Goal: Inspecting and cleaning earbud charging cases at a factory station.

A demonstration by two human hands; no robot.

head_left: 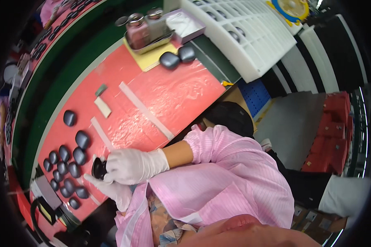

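Looking down through the head cam here, everything's tilted and bendy from the fisheye. Both hands are in white gloves. The right hand (132, 165) is out over the red desk (173, 94) with its fingers clenched around a small dark glossy rounded shell (98, 168), which sits at the near left edge of the red mat, just by the pile of similar pieces. The left hand (111, 190) is tucked right under it, touching the same shell from below; one finger sticks out toward the left, but I can't tell how firm that grip is since the right hand covers most of it.

Just left of the hands there's a cluster of dark grey rounded shells (68, 168) lying on the desk (a dozen or so, packed close together), plus one lone shell (69, 117) further up. Strips of pale tape (145, 110) run across the mat, with a little tan pad (102, 106) near them.

At the far end sit two bigger dark shells (177, 57) beside a metal tray (150, 41) with small bottles in it. A white compartment tray (243, 33) is off to the right. Pink striped sleeves (226, 164) fill the lower middle of the view.
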